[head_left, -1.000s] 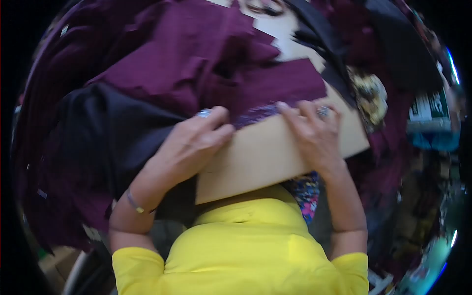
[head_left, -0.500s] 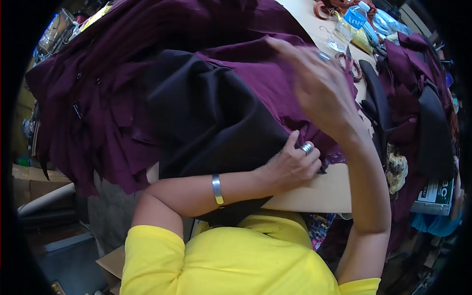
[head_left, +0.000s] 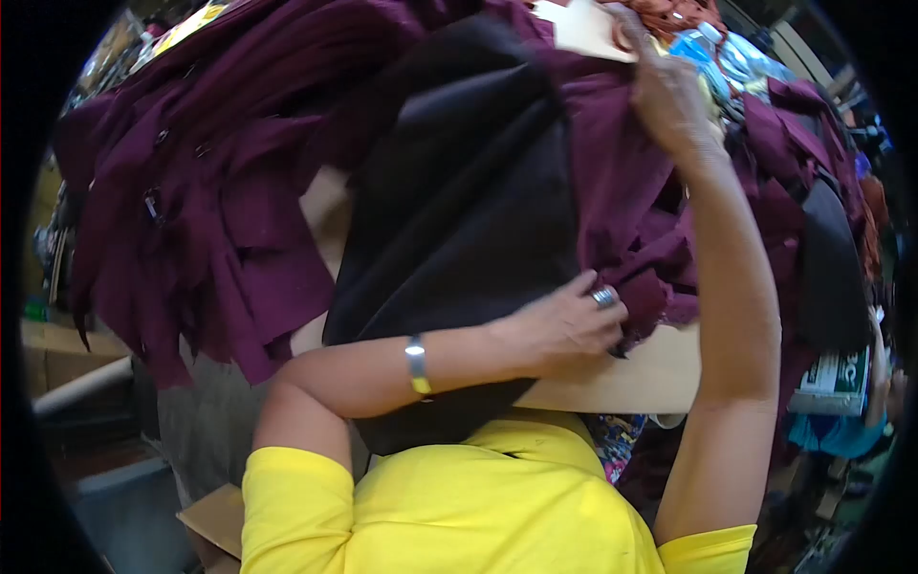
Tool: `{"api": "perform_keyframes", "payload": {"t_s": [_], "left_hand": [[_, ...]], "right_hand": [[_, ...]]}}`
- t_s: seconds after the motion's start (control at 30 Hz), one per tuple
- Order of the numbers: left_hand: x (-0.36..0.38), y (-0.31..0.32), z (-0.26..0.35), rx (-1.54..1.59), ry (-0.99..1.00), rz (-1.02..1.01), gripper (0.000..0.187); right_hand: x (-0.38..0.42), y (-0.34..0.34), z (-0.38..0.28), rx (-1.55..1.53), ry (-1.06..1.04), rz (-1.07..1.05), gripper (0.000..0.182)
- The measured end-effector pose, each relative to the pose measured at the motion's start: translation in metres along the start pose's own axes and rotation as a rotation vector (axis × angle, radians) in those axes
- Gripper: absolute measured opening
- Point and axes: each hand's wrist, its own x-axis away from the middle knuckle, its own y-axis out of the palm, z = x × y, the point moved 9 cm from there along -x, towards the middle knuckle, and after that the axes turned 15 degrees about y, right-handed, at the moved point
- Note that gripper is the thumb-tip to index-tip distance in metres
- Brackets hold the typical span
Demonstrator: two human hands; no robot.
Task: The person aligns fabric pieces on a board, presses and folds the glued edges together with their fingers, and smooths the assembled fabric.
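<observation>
My left hand (head_left: 564, 325), with rings and a metal bracelet on its arm, is closed on the gathered edge of the purple cloth (head_left: 612, 163) near the table's front edge. Farther up, my right hand (head_left: 669, 100) is closed on the top part of the same purple cloth, its fingertips partly blurred. Black cloth (head_left: 469, 191) lies stretched beside the purple cloth, running up from under my left forearm. Loose purple pieces (head_left: 655, 297) bunch up just right of my left hand.
A large heap of purple cloth (head_left: 239, 191) with safety pins hangs at the left. The pale table (head_left: 641, 373) shows at the front. At the upper right are a bottle (head_left: 703, 43) and orange material (head_left: 669, 11). More black cloth (head_left: 827, 268) hangs at the right.
My right hand has moved up and to the right and closed on the purple cloth. The black and purple cloths are now pulled upward. My left hand has barely moved.
</observation>
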Motion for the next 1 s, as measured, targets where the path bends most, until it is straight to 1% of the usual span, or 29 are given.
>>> {"api": "perform_keyframes", "payload": {"t_s": [0.03, 0.07, 0.1, 0.13, 0.17, 0.2, 0.23, 0.27, 0.33, 0.37, 0.4, 0.43, 0.47, 0.5, 0.57, 0.6, 0.67, 0.7, 0.77, 0.8, 0.83, 0.9, 1.0], "left_hand": [[0.001, -0.014, -0.006, 0.016, 0.069, 0.050, 0.023], [0.000, -0.026, -0.018, 0.004, 0.040, -0.019, 0.021], [0.005, -0.039, -0.033, -0.096, -0.010, -0.032, 0.017], [0.016, -0.054, -0.064, -0.037, -0.218, 0.060, 0.011], [0.014, -0.071, -0.065, -0.231, -0.036, -0.117, 0.009], [0.021, -0.085, -0.080, -0.328, -0.069, -0.222, 0.011], [0.024, -0.107, -0.090, -0.389, -0.075, -0.228, 0.014], [0.029, -0.122, -0.099, -0.460, -0.104, -0.298, 0.018], [0.042, -0.153, -0.117, -0.559, -0.148, -0.440, 0.022], [0.050, -0.165, -0.128, -0.573, -0.160, -0.500, 0.018], [0.060, -0.174, -0.138, -0.616, -0.173, -0.556, 0.019], [0.074, -0.183, -0.151, -0.620, -0.256, -0.623, 0.018], [0.087, -0.189, -0.160, -0.644, -0.260, -0.685, 0.016], [0.099, -0.195, -0.169, -0.669, -0.267, -0.748, 0.014], [0.116, -0.212, -0.179, -0.712, -0.444, -0.779, 0.010], [0.114, -0.216, -0.180, -0.782, -0.435, -0.759, 0.012], [0.075, -0.206, -0.151, -0.767, -0.449, -0.526, 0.016], [0.053, -0.196, -0.128, -0.750, -0.459, -0.416, 0.019], [0.011, -0.154, -0.063, -0.522, -0.266, -0.239, 0.021], [-0.003, -0.130, -0.027, -0.305, -0.128, -0.185, 0.024], [-0.012, -0.105, -0.001, -0.135, -0.080, -0.229, 0.025], [-0.012, -0.062, 0.037, 0.020, -0.043, -0.309, 0.030], [0.014, -0.031, 0.017, -0.079, -0.227, -0.394, 0.036]], "right_hand": [[0.002, -0.018, 0.033, 0.040, 0.078, 0.014, 0.071], [0.006, -0.040, 0.066, 0.081, 0.159, 0.028, 0.071], [0.012, -0.062, 0.098, 0.122, 0.242, 0.045, 0.070], [0.021, -0.084, 0.128, 0.162, 0.329, 0.067, 0.070], [0.033, -0.102, 0.157, 0.200, 0.413, 0.090, 0.069], [0.045, -0.112, 0.169, 0.079, 0.302, 0.163, 0.066], [0.062, -0.123, 0.158, -0.016, 0.332, 0.135, 0.065], [0.081, -0.133, 0.132, -0.113, 0.361, 0.108, 0.065], [0.118, -0.139, 0.081, -0.387, 0.322, 0.041, 0.054], [0.139, -0.131, 0.066, -0.512, 0.278, 0.012, 0.060], [0.161, -0.120, 0.051, -0.525, 0.284, -0.014, 0.069], [0.177, -0.125, 0.029, -0.573, 0.173, -0.051, 0.075], [0.195, -0.114, 0.020, -0.645, 0.172, -0.127, 0.076], [0.211, -0.108, 0.015, -0.614, 0.169, -0.197, 0.063], [0.238, -0.097, 0.018, -0.531, 0.161, -0.198, 0.063], [0.245, -0.098, 0.027, -0.548, 0.189, -0.177, 0.065], [0.259, -0.100, 0.046, -0.574, 0.244, -0.142, 0.071], [0.267, -0.098, 0.056, -0.587, 0.309, -0.168, 0.071], [0.278, -0.093, 0.073, -0.615, 0.440, -0.218, 0.071], [0.280, -0.095, 0.074, -0.631, 0.463, -0.229, 0.073], [0.279, -0.096, 0.070, -0.624, 0.429, -0.239, 0.074], [0.277, -0.096, 0.061, -0.603, 0.358, -0.259, 0.074], [0.279, -0.084, 0.045, -0.451, 0.232, -0.281, 0.074]]}}
